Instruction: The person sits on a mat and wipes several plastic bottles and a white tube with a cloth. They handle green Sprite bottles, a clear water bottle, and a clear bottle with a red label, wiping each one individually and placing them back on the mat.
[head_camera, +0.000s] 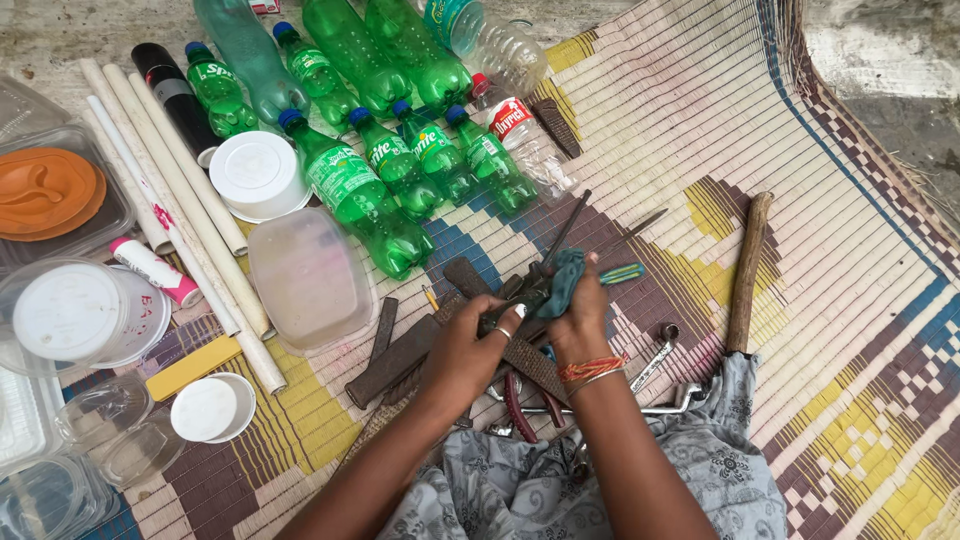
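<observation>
A woven mat (800, 200) of many colours is spread over a concrete floor (890, 60), crowded with green plastic bottles (390, 170), white pipes (180, 190) and rusty files (400, 355). Above a heap of hand tools (560, 380), a teal cloth (562, 282) is gripped in the closed right hand (578, 315), while a dark tool (520, 300) is pinched by the left hand (470, 345).

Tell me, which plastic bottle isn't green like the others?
The clear plastic bottle with the red cap and red label, lying at the right end of the lower row. Its neighbours are green with blue caps; another clear bottle lies above it.
</observation>
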